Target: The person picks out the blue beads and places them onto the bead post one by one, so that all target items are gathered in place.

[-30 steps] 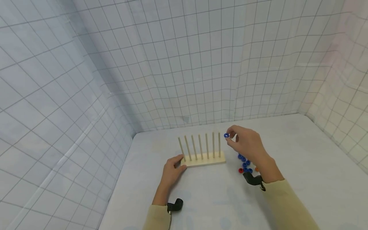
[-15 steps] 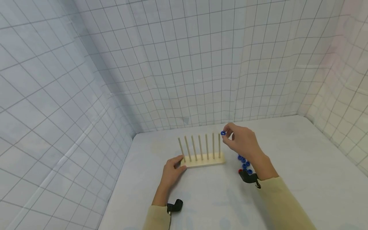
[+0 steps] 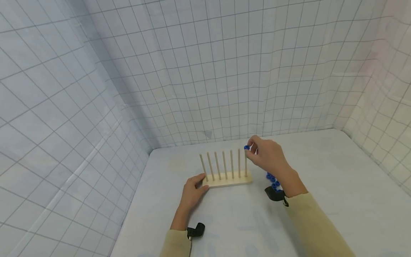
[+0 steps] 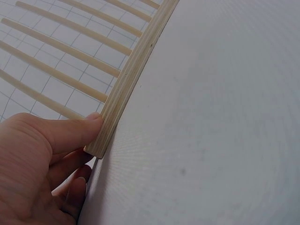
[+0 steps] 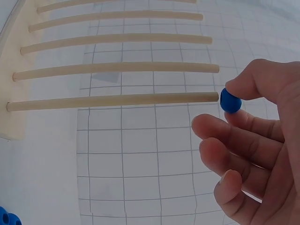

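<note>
A pale wooden pegboard (image 3: pixel 227 181) with a row of several upright pegs stands on the table. My left hand (image 3: pixel 191 192) holds the board's left end, the thumb (image 4: pixel 79 133) along its front edge and the fingers curled behind. Between thumb and index finger, my right hand (image 3: pixel 266 155) pinches a blue bead (image 5: pixel 230 101) with a hole through it. That bead is right at the tip of the rightmost peg (image 5: pixel 117 101), which points at it in the right wrist view. The other fingers of my right hand are loosely curled below the bead.
Several loose blue beads (image 3: pixel 269 176) lie on the white table right of the board, partly hidden by my right wrist and its black camera mount (image 3: pixel 274 193). White gridded cloth (image 3: pixel 218 89) hangs behind the table and on both sides.
My right hand has moved left with the blue bead, from beside the rightmost peg to right over its tip. My left hand has stayed on the board's end.
</note>
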The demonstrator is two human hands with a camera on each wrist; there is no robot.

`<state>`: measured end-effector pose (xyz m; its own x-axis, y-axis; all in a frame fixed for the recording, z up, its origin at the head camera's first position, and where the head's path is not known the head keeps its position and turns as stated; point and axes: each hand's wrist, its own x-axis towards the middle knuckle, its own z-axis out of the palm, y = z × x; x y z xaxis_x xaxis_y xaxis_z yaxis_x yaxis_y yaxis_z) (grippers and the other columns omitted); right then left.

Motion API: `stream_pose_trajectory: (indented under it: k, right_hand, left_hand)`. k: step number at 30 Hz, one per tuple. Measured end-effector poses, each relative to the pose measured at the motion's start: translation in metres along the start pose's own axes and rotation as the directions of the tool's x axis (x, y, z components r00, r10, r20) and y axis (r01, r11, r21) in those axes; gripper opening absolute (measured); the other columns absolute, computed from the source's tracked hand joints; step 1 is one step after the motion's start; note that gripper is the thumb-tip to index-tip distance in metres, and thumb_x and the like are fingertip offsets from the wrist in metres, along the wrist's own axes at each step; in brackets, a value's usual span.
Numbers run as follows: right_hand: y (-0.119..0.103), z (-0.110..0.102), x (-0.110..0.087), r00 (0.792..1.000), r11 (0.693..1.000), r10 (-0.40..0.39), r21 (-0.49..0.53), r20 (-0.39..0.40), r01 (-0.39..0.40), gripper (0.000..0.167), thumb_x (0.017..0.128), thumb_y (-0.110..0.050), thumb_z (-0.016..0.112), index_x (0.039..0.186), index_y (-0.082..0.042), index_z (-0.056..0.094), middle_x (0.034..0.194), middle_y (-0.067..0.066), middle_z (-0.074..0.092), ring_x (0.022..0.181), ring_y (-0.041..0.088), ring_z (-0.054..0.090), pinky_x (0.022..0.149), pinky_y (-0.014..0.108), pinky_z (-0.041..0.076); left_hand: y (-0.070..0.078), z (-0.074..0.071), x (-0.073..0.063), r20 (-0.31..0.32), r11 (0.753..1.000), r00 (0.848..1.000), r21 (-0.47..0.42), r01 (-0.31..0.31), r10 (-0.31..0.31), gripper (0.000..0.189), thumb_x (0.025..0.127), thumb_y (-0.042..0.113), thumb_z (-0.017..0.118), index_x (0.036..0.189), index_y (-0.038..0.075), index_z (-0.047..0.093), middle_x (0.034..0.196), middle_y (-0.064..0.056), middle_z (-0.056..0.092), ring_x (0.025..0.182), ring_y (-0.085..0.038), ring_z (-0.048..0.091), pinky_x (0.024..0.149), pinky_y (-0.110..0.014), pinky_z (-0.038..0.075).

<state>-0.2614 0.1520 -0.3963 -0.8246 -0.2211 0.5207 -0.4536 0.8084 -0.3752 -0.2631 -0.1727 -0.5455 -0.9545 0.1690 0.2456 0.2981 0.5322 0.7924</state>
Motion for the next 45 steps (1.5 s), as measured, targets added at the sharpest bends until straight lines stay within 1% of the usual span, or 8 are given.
stream_pose_trajectory:
  k: [6,9,15,19,23,32,39,45]
  right_hand:
    - [-0.001,-0.001,0.005,1.0,1.0,0.005,-0.013,0.03,-0.004,0.017,0.09,-0.027,0.07,0.096,-0.013,0.063,0.072,-0.007,0.064,0.051,0.008,0.049,0.048,0.029,0.042]
    - [-0.002,-0.001,0.007,0.999,1.0,0.008,-0.016,0.046,-0.007,0.017,0.09,-0.027,0.07,0.096,-0.012,0.063,0.072,-0.007,0.063,0.052,0.009,0.049,0.048,0.03,0.042]
    - [-0.002,0.001,0.009,0.995,0.999,0.038,-0.016,0.092,-0.037,0.016,0.089,-0.027,0.069,0.094,-0.013,0.062,0.072,-0.007,0.063,0.052,0.01,0.051,0.049,0.03,0.043]
    - [-0.002,0.001,0.009,0.992,0.999,0.052,-0.013,0.117,-0.051,0.016,0.088,-0.027,0.068,0.094,-0.012,0.063,0.073,-0.006,0.063,0.053,0.011,0.052,0.049,0.031,0.043]
    - [-0.001,0.003,0.009,0.99,0.998,0.06,-0.014,0.124,-0.059,0.017,0.088,-0.028,0.068,0.094,-0.013,0.063,0.073,-0.006,0.064,0.053,0.011,0.052,0.05,0.031,0.044]
    - [0.001,0.007,0.007,0.99,0.998,0.059,-0.013,0.128,-0.058,0.018,0.087,-0.027,0.071,0.095,-0.012,0.065,0.073,-0.007,0.064,0.055,0.01,0.053,0.051,0.031,0.046]
    - [0.002,0.01,0.005,0.988,0.997,0.072,-0.013,0.134,-0.071,0.018,0.087,-0.026,0.071,0.096,-0.011,0.066,0.073,-0.006,0.064,0.055,0.01,0.054,0.052,0.031,0.046]
    - [0.004,0.013,0.001,0.985,0.997,0.081,-0.011,0.152,-0.081,0.019,0.087,-0.025,0.071,0.098,-0.01,0.067,0.075,-0.005,0.065,0.055,0.009,0.054,0.051,0.03,0.046]
  left_hand:
    - [0.0,0.0,0.001,-0.003,1.0,1.0,0.012,-0.009,0.009,0.052,0.089,0.017,0.078,0.137,0.005,0.062,0.139,-0.012,0.06,0.133,-0.034,0.049,0.107,-0.05,0.043]
    - [0.001,0.0,0.0,-0.004,1.0,1.0,0.002,-0.007,0.007,0.052,0.089,0.017,0.078,0.137,0.005,0.062,0.139,-0.012,0.06,0.133,-0.034,0.049,0.107,-0.05,0.044]
    - [0.001,0.0,0.0,0.003,1.0,1.0,-0.008,0.011,-0.011,0.053,0.089,0.015,0.078,0.138,0.005,0.061,0.139,-0.013,0.059,0.134,-0.033,0.048,0.106,-0.048,0.045]
    - [0.001,0.0,0.0,-0.003,1.0,1.0,-0.003,0.001,-0.001,0.052,0.089,0.015,0.078,0.137,0.004,0.062,0.139,-0.013,0.06,0.133,-0.034,0.049,0.106,-0.049,0.045]
    - [0.0,0.001,0.0,-0.008,1.0,1.0,0.002,-0.008,0.008,0.052,0.088,0.016,0.078,0.137,0.003,0.062,0.138,-0.013,0.06,0.132,-0.035,0.049,0.106,-0.05,0.045]
    - [-0.002,0.001,0.0,-0.009,1.0,1.0,0.003,0.007,-0.007,0.053,0.088,0.017,0.078,0.137,0.006,0.062,0.138,-0.011,0.06,0.132,-0.033,0.05,0.103,-0.048,0.048]
    - [0.001,0.001,0.0,-0.012,1.0,1.0,0.009,0.007,-0.007,0.052,0.088,0.016,0.078,0.137,0.005,0.063,0.138,-0.012,0.061,0.131,-0.034,0.05,0.106,-0.049,0.044]
    - [0.002,0.001,0.0,-0.012,1.0,1.0,0.017,0.02,-0.019,0.052,0.088,0.016,0.078,0.137,0.005,0.063,0.138,-0.012,0.061,0.13,-0.033,0.05,0.104,-0.048,0.046]
